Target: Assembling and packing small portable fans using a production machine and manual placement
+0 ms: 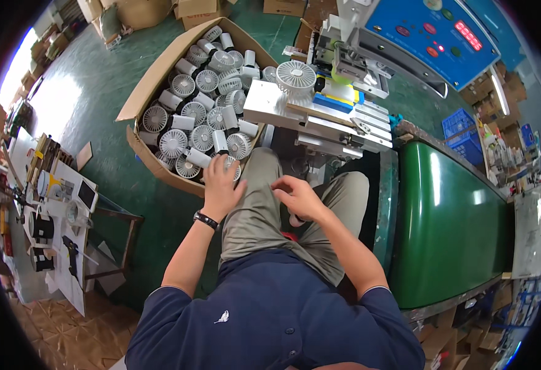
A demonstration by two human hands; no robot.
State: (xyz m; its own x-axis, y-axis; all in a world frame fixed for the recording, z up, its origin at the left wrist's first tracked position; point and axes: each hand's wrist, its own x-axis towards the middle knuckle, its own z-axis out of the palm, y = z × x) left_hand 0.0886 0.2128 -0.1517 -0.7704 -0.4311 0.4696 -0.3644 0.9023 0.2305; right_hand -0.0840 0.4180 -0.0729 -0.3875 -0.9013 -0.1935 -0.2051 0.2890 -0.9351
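My left hand [222,188], with a dark band on its wrist, reaches over the near edge of an open cardboard box [150,151]. Its fingers are spread at a white handheld fan [197,158]; whether they touch it I cannot tell. The box is heaped with several more white handheld fans with round grilles. Above my lap, my right hand [299,197] hangs with loosely bent fingers and nothing visible in it. Beyond it, a white fan [295,76] lies grille-up on the machine's metal fixture [270,103], beside a blue and yellow block [338,97].
A machine with a blue control panel [432,37] and red lit display stands at the far right. A green rounded surface [449,222] lies right of my legs. At left is a cluttered worktable [67,246]. A blue crate [463,135] sits at the back right.
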